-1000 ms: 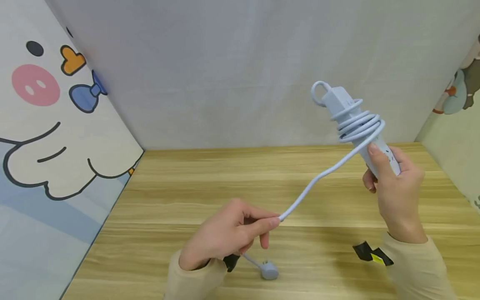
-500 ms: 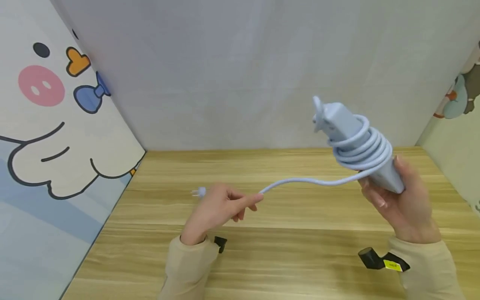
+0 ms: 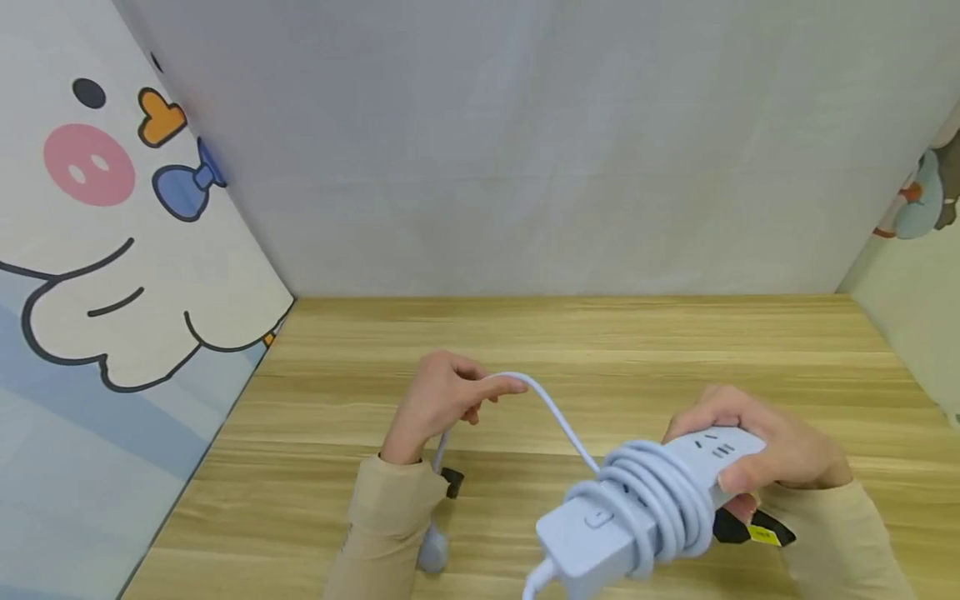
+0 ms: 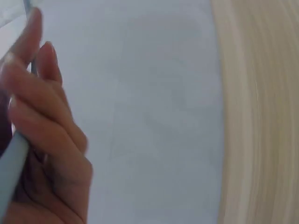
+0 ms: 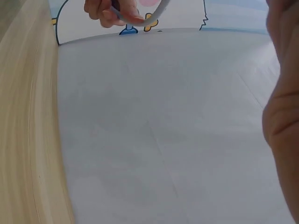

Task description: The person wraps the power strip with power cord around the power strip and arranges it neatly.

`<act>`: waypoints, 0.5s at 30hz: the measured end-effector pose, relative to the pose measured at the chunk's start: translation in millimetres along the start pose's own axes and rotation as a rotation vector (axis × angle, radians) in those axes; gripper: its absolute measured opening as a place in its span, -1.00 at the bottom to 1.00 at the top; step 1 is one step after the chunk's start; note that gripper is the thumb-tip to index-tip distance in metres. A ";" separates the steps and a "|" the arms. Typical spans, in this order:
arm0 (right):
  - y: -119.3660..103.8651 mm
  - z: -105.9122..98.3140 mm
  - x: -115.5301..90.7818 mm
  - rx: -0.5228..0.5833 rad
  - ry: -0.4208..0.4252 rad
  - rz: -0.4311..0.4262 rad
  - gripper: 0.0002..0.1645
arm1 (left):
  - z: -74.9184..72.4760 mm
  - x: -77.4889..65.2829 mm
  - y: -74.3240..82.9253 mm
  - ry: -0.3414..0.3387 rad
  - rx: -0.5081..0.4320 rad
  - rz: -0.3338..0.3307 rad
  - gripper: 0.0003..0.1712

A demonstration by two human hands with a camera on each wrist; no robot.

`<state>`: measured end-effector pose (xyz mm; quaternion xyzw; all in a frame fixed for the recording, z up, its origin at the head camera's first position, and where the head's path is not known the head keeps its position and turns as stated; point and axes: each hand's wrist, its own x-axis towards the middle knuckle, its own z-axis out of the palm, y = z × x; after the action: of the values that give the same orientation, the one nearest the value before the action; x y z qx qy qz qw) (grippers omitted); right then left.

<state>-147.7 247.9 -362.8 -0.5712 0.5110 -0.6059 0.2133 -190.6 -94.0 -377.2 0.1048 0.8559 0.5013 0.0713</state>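
Observation:
In the head view my right hand (image 3: pixel 772 442) grips the socket end of a pale blue-white power strip (image 3: pixel 585 537), its far end tilted down toward the front. Several turns of its cord (image 3: pixel 667 500) are wound round the strip's middle. From the coil a free length runs up to my left hand (image 3: pixel 442 400), which pinches it between thumb and fingers. The plug (image 3: pixel 432 550) hangs on the cord's end below the left wrist, its prongs hidden. In the left wrist view the cord (image 4: pixel 11 168) passes through the curled fingers.
A wood-grain table (image 3: pixel 600 333) lies under both hands. Behind it stands a plain pale cloth wall (image 3: pixel 525 167); a cartoon-printed panel (image 3: pixel 150 275) closes the left side and another printed panel (image 3: pixel 915 292) the right.
My right hand has turned the power strip from pointing up and away to pointing down and toward the front left. My left hand has moved up and left, keeping its pinch on the cord.

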 end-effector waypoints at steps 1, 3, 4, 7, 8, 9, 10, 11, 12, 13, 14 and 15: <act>0.0 0.4 -0.4 -0.036 -0.037 0.039 -0.72 | 0.2 0.7 -0.9 0.007 -0.036 0.008 -0.54; -1.5 2.8 -0.9 -0.091 -0.087 0.136 -0.75 | 0.8 1.7 -1.5 0.026 -0.135 0.020 -0.63; -3.5 5.0 -1.2 -0.122 -0.088 0.202 -0.77 | 0.9 2.3 -1.0 0.031 -0.202 0.023 -0.69; -9.0 11.2 2.7 -0.210 -0.047 0.409 -0.87 | -0.6 1.8 3.6 0.051 -0.412 0.015 -0.82; -10.8 13.0 4.4 -0.240 -0.019 0.472 -0.89 | -1.7 0.5 6.3 0.053 -0.470 0.014 -0.85; -12.3 14.5 5.9 -0.271 0.012 0.536 -0.90 | -2.7 -1.2 9.4 0.051 -0.520 0.012 -0.87; -13.6 15.6 7.1 -0.310 0.041 0.592 -0.90 | -3.5 -3.1 12.6 0.046 -0.559 0.004 -0.90; -14.6 16.2 8.1 -0.352 0.068 0.641 -0.90 | -3.8 -5.1 15.9 0.048 -0.584 0.000 -0.93; -15.0 16.4 8.3 -0.394 0.092 0.669 -0.89 | -3.8 -7.5 19.4 0.046 -0.602 -0.003 -0.94; -16.2 16.8 8.5 -0.437 0.116 0.707 -0.87 | -3.5 -10.0 23.1 0.044 -0.612 -0.004 -0.95; -17.0 16.9 8.3 -0.468 0.134 0.732 -0.86 | -3.0 -12.3 26.0 0.038 -0.621 -0.004 -0.91; -18.2 16.9 7.6 -0.500 0.156 0.763 -0.85 | -2.4 -14.5 28.9 0.030 -0.617 -0.004 -0.91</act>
<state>-128.3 242.1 -346.5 -0.3290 0.8297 -0.3833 0.2375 -174.0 -85.9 -350.6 0.0690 0.6646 0.7388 0.0883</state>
